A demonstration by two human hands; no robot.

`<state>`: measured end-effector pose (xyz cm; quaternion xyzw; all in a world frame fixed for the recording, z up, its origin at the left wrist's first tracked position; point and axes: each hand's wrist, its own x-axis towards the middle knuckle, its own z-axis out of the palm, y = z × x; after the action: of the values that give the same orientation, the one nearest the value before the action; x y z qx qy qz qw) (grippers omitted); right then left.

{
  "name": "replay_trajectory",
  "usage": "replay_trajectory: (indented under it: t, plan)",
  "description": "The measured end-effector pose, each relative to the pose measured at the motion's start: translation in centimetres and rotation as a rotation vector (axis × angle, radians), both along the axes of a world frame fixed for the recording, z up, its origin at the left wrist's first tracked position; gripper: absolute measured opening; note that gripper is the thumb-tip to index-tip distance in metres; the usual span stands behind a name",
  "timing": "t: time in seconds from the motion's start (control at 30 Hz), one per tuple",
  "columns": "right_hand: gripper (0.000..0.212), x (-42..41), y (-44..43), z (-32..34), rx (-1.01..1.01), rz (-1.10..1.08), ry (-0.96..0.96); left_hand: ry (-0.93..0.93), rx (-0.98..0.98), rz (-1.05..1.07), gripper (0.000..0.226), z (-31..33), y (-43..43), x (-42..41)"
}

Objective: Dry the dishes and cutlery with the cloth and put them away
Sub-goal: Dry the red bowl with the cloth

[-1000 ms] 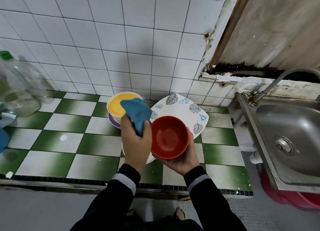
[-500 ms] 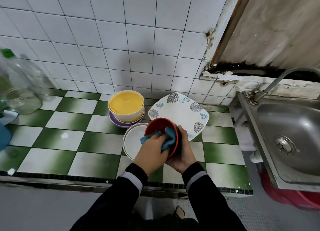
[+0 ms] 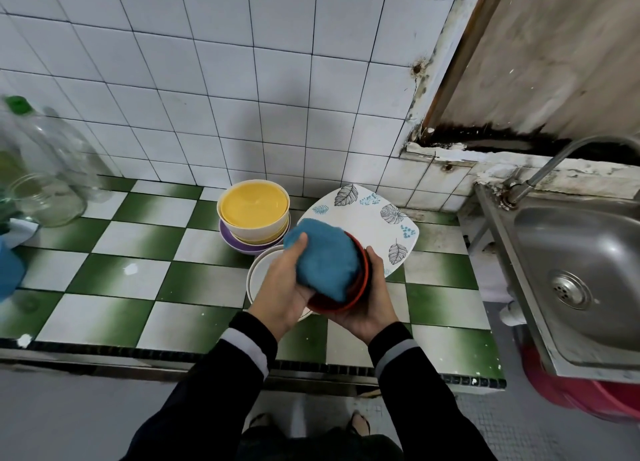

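Note:
I hold a red bowl [image 3: 349, 299] above the counter's front, tilted on its side. My right hand [image 3: 369, 306] cups it from below and behind. My left hand [image 3: 284, 284] presses a blue cloth [image 3: 325, 258] against the bowl, so the cloth covers most of it. Under my hands lies a white round plate [image 3: 259, 275]. Behind it stands a yellow bowl [image 3: 254, 207] stacked on other bowls, the lowest one purple [image 3: 235, 244]. A square white plate with leaf prints [image 3: 367, 218] leans to their right.
The green-and-white checkered counter [image 3: 138, 277] ends at a dark front edge. A steel sink [image 3: 581, 263] with a tap [image 3: 540, 173] sits to the right. Clear plastic bottles and a glass jar [image 3: 45, 201] stand at far left. A red tub [image 3: 595, 401] is below the sink.
My left hand brought the blue cloth from beside the bowl onto it. The bowl turned from facing me to tilted on its side, and the cloth now spreads over most of it.

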<state>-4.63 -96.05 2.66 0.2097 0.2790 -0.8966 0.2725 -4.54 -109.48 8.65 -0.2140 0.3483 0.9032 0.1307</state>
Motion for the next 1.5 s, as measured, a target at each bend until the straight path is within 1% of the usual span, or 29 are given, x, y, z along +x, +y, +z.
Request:
replay_trajectory:
  t: [0.03,0.07,0.1,0.17,0.2,0.27,0.3,0.33,0.37,0.43,0.5,0.57,0.63,0.77,0.8,0.87,0.9,0.97,1.03,1.1,1.2,1.23,1.27,1.3,1.37,1.43,1.5]
  plan:
    - [0.071,0.1,0.1,-0.1,-0.005,-0.007,-0.005,0.007,0.003,0.104,0.024,-0.1,-0.2,-0.2]
    - [0.072,0.2,0.0,-0.3,-0.015,-0.017,-0.016,0.042,-0.066,0.181,0.021,-0.3,-0.2,-0.3]
    - [0.072,0.3,0.0,-0.4,-0.014,-0.035,-0.030,0.101,-0.206,0.229,0.017,-0.7,-0.2,-0.1]
    - [0.069,0.5,-0.2,-0.6,0.016,-0.059,-0.036,0.283,-0.619,0.257,0.014,-1.8,0.0,0.6]
    - [0.066,0.5,-0.4,-0.5,0.029,-0.071,-0.029,0.404,-0.814,0.239,0.015,-2.6,0.0,1.1]
    - [0.062,0.6,-0.9,-0.3,0.048,-0.096,-0.008,0.683,-1.172,0.101,0.016,-4.3,-0.1,1.5]
    - [0.063,0.7,-1.0,-0.3,0.053,-0.104,0.003,0.791,-1.329,-0.010,0.024,-5.1,-0.1,1.6]
    - [0.067,0.7,-1.1,-0.5,0.057,-0.104,0.008,0.843,-1.449,-0.121,0.034,-5.8,0.0,1.6]
    - [0.072,0.7,-1.2,-0.7,0.065,-0.096,0.013,0.846,-1.529,-0.219,0.041,-6.3,0.1,1.7]
    - [0.081,0.7,-1.0,-1.2,0.111,-0.065,0.027,0.792,-1.597,-0.361,0.049,-6.5,0.1,1.7]
    - [0.088,0.7,-0.8,-1.6,0.167,-0.045,0.020,0.767,-1.571,-0.504,0.050,-6.4,-0.2,1.6]
    - [0.087,0.6,-0.4,-2.1,0.185,-0.052,0.001,0.768,-1.528,-0.610,0.043,-6.1,-0.6,1.4]
    - [0.088,0.7,-0.2,-2.2,0.200,-0.051,-0.005,0.752,-1.482,-0.671,0.035,-5.9,-0.7,1.4]
    - [0.102,0.5,-0.3,-1.7,0.213,-0.054,0.009,0.643,-1.410,-0.760,0.025,-5.1,-0.4,1.7]
    - [0.101,0.4,-0.2,-1.7,0.211,-0.055,0.012,0.621,-1.386,-0.777,0.023,-4.9,-0.5,1.6]
    - [0.090,0.3,0.0,-1.7,0.202,-0.060,0.005,0.591,-1.310,-0.828,0.015,-4.3,-0.7,1.5]
    - [0.084,0.3,0.1,-1.6,0.198,-0.058,-0.003,0.580,-1.261,-0.856,0.011,-3.9,-0.8,1.5]
    - [0.080,0.5,0.2,-1.4,0.186,-0.048,-0.014,0.551,-1.130,-0.881,0.010,-3.5,-1.3,1.2]
    - [0.080,0.6,0.1,-1.1,0.168,-0.045,-0.013,0.499,-0.925,-0.872,0.014,-3.0,-2.1,1.2]
    - [0.079,0.5,0.0,-0.9,0.158,-0.058,-0.004,0.389,-0.687,-0.810,0.020,-2.4,-3.2,1.1]
    - [0.076,0.4,0.0,-0.7,0.129,-0.115,-0.006,0.222,-0.346,-0.559,0.026,-1.6,-4.4,0.6]
    - [0.076,0.4,0.1,-0.7,0.116,-0.129,0.000,0.193,-0.270,-0.469,0.029,-1.4,-4.6,0.4]
    - [0.076,0.4,0.0,-0.6,0.106,-0.151,0.005,0.185,-0.233,-0.398,0.035,-1.3,-4.8,0.0]
    - [0.075,0.5,0.0,-0.5,0.099,-0.175,0.014,0.186,-0.222,-0.332,0.041,-1.2,-4.8,-0.3]
    - [0.072,0.9,0.1,-0.3,0.094,-0.239,0.035,0.205,-0.274,-0.235,0.039,-1.2,-4.8,-1.0]
    - [0.071,1.5,0.3,0.0,0.108,-0.288,0.076,0.230,-0.424,-0.203,0.034,-1.4,-4.5,-1.4]
    - [0.069,2.3,0.6,0.3,0.149,-0.337,0.096,0.295,-0.608,-0.245,0.037,-1.7,-3.8,-1.5]
